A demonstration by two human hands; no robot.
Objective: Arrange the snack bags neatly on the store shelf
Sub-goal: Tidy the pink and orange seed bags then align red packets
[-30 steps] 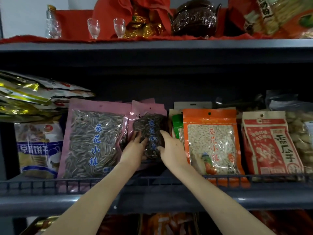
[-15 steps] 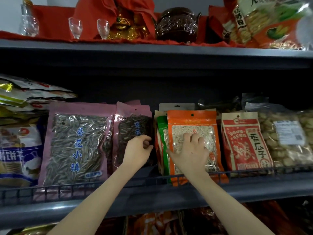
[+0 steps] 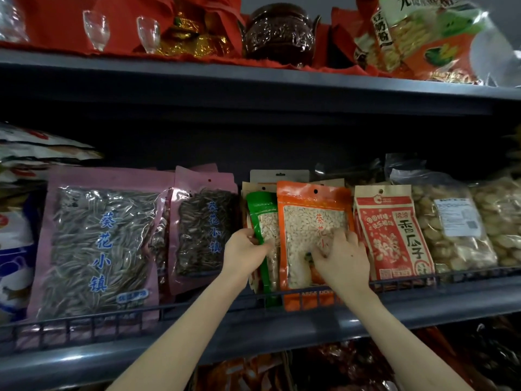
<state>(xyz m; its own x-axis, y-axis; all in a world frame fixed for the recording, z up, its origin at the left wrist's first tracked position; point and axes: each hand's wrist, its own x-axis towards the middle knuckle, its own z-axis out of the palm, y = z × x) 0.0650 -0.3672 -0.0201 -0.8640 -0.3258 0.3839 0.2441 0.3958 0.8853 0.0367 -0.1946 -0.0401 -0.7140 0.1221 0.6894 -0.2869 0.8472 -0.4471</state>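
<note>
Snack bags stand upright along the middle shelf behind a low wire rail (image 3: pixel 197 309). My left hand (image 3: pixel 244 249) grips the left edge of a green seed bag (image 3: pixel 263 218). Beside it stands an orange bag of white seeds (image 3: pixel 307 215); my right hand (image 3: pixel 342 258) lies on its front with fingers spread, pressing it. To the left stand a small pink sunflower-seed bag (image 3: pixel 204 227) and a large pink one (image 3: pixel 98 241). On the right stands a red and beige seed bag (image 3: pixel 392 232).
Clear bags of pale nuts (image 3: pixel 456 221) fill the shelf's right end. Stacked foil bags (image 3: pixel 33 153) and a blue and white bag (image 3: pixel 14 258) sit at the left. The top shelf holds glasses (image 3: pixel 95 29), a dark teapot (image 3: pixel 279 32) and more snack bags (image 3: pixel 423 38).
My left hand has left the small pink bag and moved right to the green bag's edge. My right hand slid lower on the orange bag. The view shifted right.
</note>
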